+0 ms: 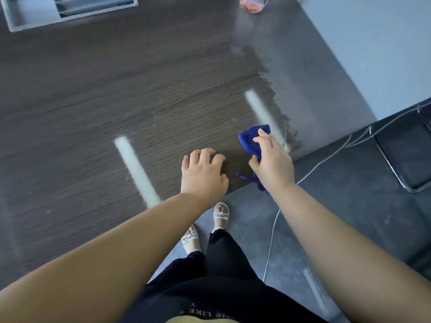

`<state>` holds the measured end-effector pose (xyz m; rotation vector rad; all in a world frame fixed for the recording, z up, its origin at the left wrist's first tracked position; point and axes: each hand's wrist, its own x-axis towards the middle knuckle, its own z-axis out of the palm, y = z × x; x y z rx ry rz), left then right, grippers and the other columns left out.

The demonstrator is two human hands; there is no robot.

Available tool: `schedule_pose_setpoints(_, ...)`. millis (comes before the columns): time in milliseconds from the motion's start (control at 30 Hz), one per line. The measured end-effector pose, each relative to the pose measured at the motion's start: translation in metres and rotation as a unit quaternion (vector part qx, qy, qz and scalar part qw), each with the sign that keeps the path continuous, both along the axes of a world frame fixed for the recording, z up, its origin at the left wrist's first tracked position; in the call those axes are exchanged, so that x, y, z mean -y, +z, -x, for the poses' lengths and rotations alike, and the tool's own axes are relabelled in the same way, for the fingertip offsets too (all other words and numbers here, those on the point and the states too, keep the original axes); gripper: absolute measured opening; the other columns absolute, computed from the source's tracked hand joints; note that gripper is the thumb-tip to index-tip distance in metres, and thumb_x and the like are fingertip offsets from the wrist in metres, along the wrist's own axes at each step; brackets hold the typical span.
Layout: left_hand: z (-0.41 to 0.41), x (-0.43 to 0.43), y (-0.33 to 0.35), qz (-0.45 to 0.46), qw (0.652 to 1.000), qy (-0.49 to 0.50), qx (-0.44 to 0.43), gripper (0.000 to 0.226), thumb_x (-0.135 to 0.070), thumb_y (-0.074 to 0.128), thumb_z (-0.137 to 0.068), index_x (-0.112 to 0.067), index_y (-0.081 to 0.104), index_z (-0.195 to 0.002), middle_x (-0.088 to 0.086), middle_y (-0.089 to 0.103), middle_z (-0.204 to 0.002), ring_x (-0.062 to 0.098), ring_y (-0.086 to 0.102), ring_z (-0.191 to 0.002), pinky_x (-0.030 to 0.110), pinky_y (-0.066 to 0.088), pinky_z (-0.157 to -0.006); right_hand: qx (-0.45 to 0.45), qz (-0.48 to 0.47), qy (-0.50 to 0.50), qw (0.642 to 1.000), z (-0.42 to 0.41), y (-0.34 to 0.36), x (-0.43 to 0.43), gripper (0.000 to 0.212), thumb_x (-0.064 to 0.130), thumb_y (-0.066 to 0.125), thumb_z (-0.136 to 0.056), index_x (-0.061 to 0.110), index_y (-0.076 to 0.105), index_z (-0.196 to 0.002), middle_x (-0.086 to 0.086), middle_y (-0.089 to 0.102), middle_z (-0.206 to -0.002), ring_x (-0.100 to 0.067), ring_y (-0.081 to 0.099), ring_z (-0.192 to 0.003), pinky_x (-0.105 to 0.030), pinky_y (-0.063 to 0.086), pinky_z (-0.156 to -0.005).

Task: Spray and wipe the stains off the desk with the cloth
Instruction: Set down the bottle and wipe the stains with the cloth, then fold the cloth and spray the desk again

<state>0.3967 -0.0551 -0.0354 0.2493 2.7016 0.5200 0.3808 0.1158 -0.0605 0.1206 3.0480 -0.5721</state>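
Head view. The desk (116, 101), dark wood-grain, serves as the landmark; the person stands at its near right corner. The right hand (272, 159) presses a blue cloth (250, 141) flat against the desk top just inside that corner, fingers spread over the cloth and thumb curled at its near side; a tail of the cloth hangs over the desk's near edge. The left hand (203, 173) lies palm down on the bare desk top just left of the cloth, fingers loosely bent, holding nothing.

A duller, greyish band runs along the desk's right edge, with a ragged border beside the cloth. Two pale light streaks cross the desk top. At the desk's far left sits a grey tray (67, 10). At the far right edge, a clear container with pinkish contents (253, 4) is cut off by the frame; it may be the spray bottle, but that cannot be told.

Below the desk, white sandals (220, 215) stand on a dark floor, with a pale cable (326, 159) nearby. Gold lettering on the black garment reads in part "LIKE", inverted; the remainder is illegible.
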Motion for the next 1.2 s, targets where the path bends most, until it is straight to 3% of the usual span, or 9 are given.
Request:
schedule_pose_setpoints(133,0.005,-0.006,0.007,-0.047,0.997,0.039,0.037,0.042,-0.032,0.047,-0.091,-0.025,0.045,-0.133,0.001,0.039,-0.138,0.026,0.028,-0.13,0.04,0.021,-0.111,-0.023,0.032,-0.008,0.999,0.002,0.019,-0.008,0.029,0.003,0.057,-0.083,0.007,0.063,-0.112,-0.005,0.065,-0.115,-0.028,0.06,-0.098,-0.031,0.042,-0.079)
schedule_pose_setpoints(267,0.017,-0.016,0.01,-0.121,0.984,0.11,0.076,0.043,-0.041,0.047,-0.091,-0.024,0.047,-0.131,0.002,0.048,-0.134,0.026,0.035,-0.129,0.037,0.029,-0.108,0.06,0.322,-0.113,0.938,0.002,0.036,-0.007,0.021,0.003,0.052,-0.087,0.019,0.06,-0.099,0.006,0.064,-0.088,-0.013,0.059,-0.082,-0.014,0.041,-0.071)
schedule_pose_setpoints(433,0.05,-0.043,0.03,-0.443,0.82,0.266,0.246,0.067,-0.062,0.058,-0.075,-0.025,0.048,-0.13,-0.01,0.062,-0.119,0.013,0.059,-0.109,0.032,0.046,-0.094,0.106,0.567,-0.194,0.794,0.03,0.056,-0.006,0.018,0.01,0.056,-0.083,0.018,0.064,-0.097,-0.009,0.07,-0.09,-0.02,0.065,-0.083,-0.037,0.051,-0.081)
schedule_pose_setpoints(533,0.076,-0.062,0.041,-0.508,0.778,0.28,0.24,0.059,-0.049,0.066,-0.079,-0.019,0.052,-0.127,-0.006,0.068,-0.102,0.01,0.064,-0.083,0.025,0.048,-0.07,0.127,0.635,-0.178,0.741,0.055,0.068,-0.016,0.022,-0.004,0.047,-0.092,0.011,0.062,-0.096,-0.005,0.072,-0.078,-0.017,0.069,-0.073,-0.033,0.057,-0.068)
schedule_pose_setpoints(633,0.103,-0.08,0.047,-0.535,0.755,0.293,0.24,0.072,-0.052,0.075,-0.06,-0.017,0.057,-0.12,-0.001,0.07,-0.092,0.016,0.067,-0.084,0.031,0.05,-0.071,0.156,0.633,-0.133,0.747,0.083,0.077,-0.037,0.017,0.001,0.051,-0.093,0.01,0.065,-0.097,-0.004,0.073,-0.079,-0.018,0.07,-0.074,-0.04,0.059,-0.072)
schedule_pose_setpoints(867,0.161,-0.132,0.061,-0.558,0.702,0.378,0.231,0.021,-0.039,0.075,-0.073,-0.023,0.068,-0.085,0.0,0.071,-0.09,0.019,0.068,-0.09,0.041,0.052,-0.092,0.185,0.541,-0.063,0.818,0.146,0.085,-0.087,0.024,0.023,0.06,-0.091,0.014,0.068,-0.112,-0.001,0.072,-0.103,-0.013,0.068,-0.098,-0.022,0.052,-0.08)
schedule_pose_setpoints(1067,0.2,-0.146,0.05,-0.561,0.66,0.462,0.19,0.009,-0.019,0.062,-0.088,-0.024,0.065,-0.095,0.001,0.071,-0.104,0.021,0.066,-0.099,0.043,0.052,-0.092,0.133,0.484,-0.092,0.86,0.204,0.096,-0.134,0.015,0.039,0.056,-0.081,0.033,0.067,-0.09,0.007,0.071,-0.101,-0.015,0.066,-0.098,-0.044,0.051,-0.093)
schedule_pose_setpoints(1133,0.208,-0.141,0.047,-0.548,0.677,0.459,0.178,0.018,-0.016,0.063,-0.087,-0.021,0.063,-0.104,0.001,0.069,-0.108,0.022,0.064,-0.105,0.038,0.054,-0.086,0.124,0.463,-0.064,0.875,0.22,0.104,-0.144,0.01,0.034,0.053,-0.089,0.032,0.063,-0.091,0.009,0.07,-0.098,-0.012,0.065,-0.095,-0.043,0.05,-0.094)
schedule_pose_setpoints(1200,0.213,-0.136,0.051,-0.482,0.756,0.418,0.144,0.04,-0.019,0.069,-0.083,-0.021,0.052,-0.12,-0.003,0.061,-0.114,0.015,0.058,-0.108,0.026,0.048,-0.079,0.119,0.421,0.011,0.899,0.231,0.113,-0.149,0.014,0.026,0.05,-0.095,0.034,0.06,-0.09,0.013,0.067,-0.093,-0.006,0.062,-0.09,-0.031,0.05,-0.092)
